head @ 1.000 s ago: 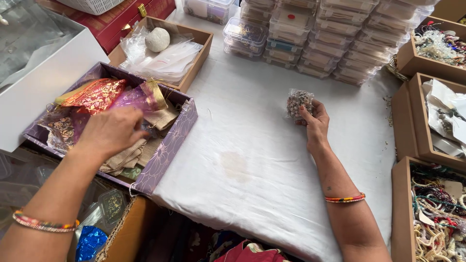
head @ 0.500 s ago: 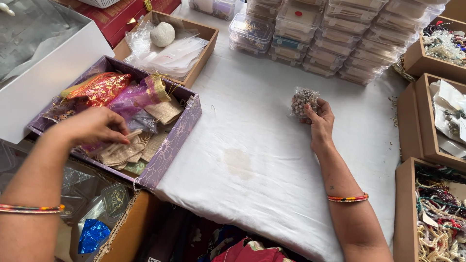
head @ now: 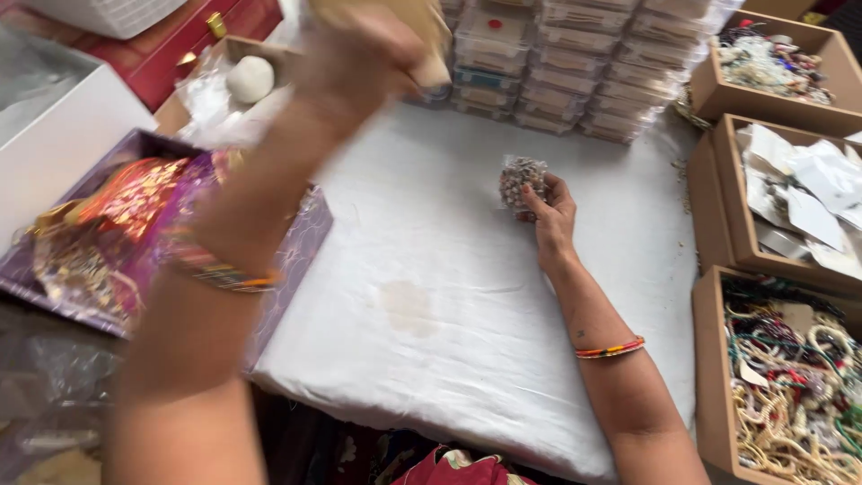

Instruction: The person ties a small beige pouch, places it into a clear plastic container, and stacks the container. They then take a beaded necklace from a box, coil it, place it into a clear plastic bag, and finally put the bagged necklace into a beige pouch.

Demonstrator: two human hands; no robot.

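Small clear packet of beads (head: 522,180), upright over the white cloth (head: 467,341), pinched between thumb and fingers of the right hand (head: 549,216), wrist resting near mid-table. Grip narrow, closed on the packet's lower edge only. A likely slip there: plastic film, smooth, top-heavy with beads, held at one end. Any loosening and down onto the cloth, perhaps splitting and scattering.

Further left and higher, the left hand (head: 364,49), blurred with motion, raised in front of the stacked clear boxes (head: 575,63). Something tan and flat in its fingers, apparently a small burlap pouch (head: 422,36); too smeared to say more than that. Fingers closed around it, as far as can be judged. Risk here: a fast swing close to the stack, with a knuckle or the pouch's corner clipping a box and toppling the column.

Below that arm, the purple tray of coloured fabric pouches (head: 117,224), partly overhanging the table's near edge. A careless forearm against its rim, and the whole lot off the edge.

At the right, brown cardboard trays: necklaces and bead strings (head: 790,377) nearest, paper tags (head: 799,198) above. Close to the right elbow; a backward jerk could snag a strand and drag it out.
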